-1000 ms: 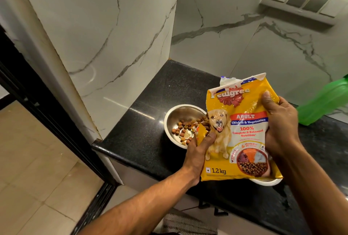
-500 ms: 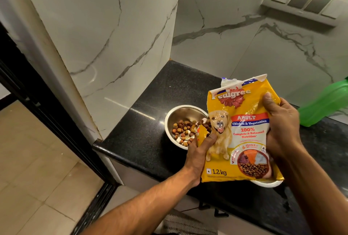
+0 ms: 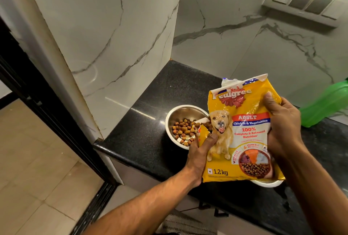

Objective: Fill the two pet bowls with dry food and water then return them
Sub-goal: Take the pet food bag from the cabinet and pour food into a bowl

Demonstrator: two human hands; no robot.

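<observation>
A yellow dog food bag is tilted to the left over a steel bowl on the black counter. Brown kibble lies in the bowl and spills from the bag's torn lower-left corner. My left hand pinches the bag beside that opening. My right hand grips the bag's right side. A second bowl shows only as a pale rim under the bag; its inside is hidden.
A green plastic bottle lies at the right edge of the counter. White marble walls close the counter's left and back. A switch panel sits on the back wall. The counter's front edge drops to a tiled floor on the left.
More kibble has fallen into the steel bowl; the pile has grown. Both hands and the bag have stayed nearly in place.
</observation>
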